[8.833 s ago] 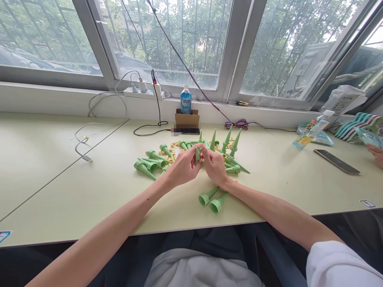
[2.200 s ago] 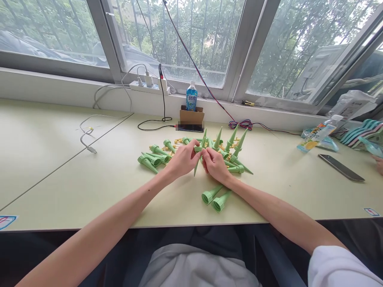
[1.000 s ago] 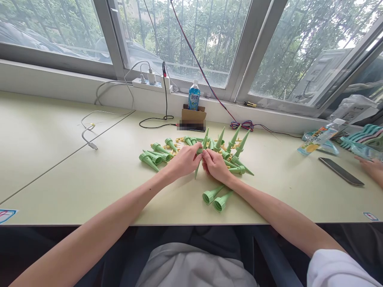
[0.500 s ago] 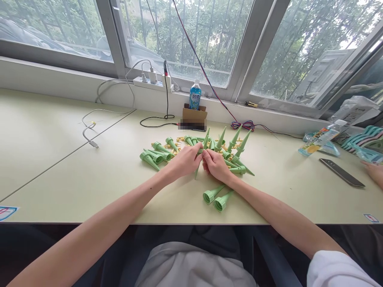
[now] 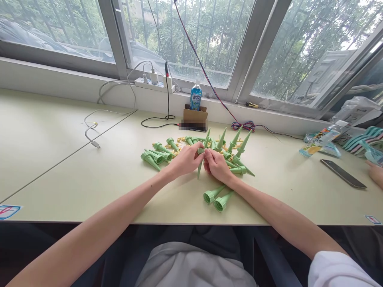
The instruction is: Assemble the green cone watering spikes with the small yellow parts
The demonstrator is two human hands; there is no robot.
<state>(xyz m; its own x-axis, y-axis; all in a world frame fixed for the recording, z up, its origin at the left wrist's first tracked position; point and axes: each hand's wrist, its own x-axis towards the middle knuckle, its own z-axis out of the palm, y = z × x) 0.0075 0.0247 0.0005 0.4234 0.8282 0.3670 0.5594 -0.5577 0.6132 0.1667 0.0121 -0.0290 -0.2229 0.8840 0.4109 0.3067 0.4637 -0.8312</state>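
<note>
My left hand (image 5: pixel 189 160) is closed around the collar of a green plastic watering spike (image 5: pixel 199 171), its tapered tip pointing down toward the table. Pressed against the spike's side is my right hand (image 5: pixel 216 164), thumb and fingertips pinched together; what lies between them is hidden. Behind both hands spreads a pile of similar green spikes (image 5: pixel 151 160), some standing point up, with small yellow plastic parts (image 5: pixel 180 139) among them. Two loose green spikes (image 5: pixel 220 204) lie beside my right forearm, their threaded open ends facing me.
Toward the window stand a blue bottle (image 5: pixel 196 96) and a small cardboard box (image 5: pixel 195 115). Cables (image 5: pixel 243 125) run along the back. At right are a phone (image 5: pixel 342 174), a drink bottle (image 5: pixel 323 139), hangers (image 5: pixel 363 139) and another person's hand (image 5: pixel 375 173).
Both hands stay in nearly the same place. The lower tip of the held spike has swung slightly to the right. The other person's hand at the right edge has shifted a little.
</note>
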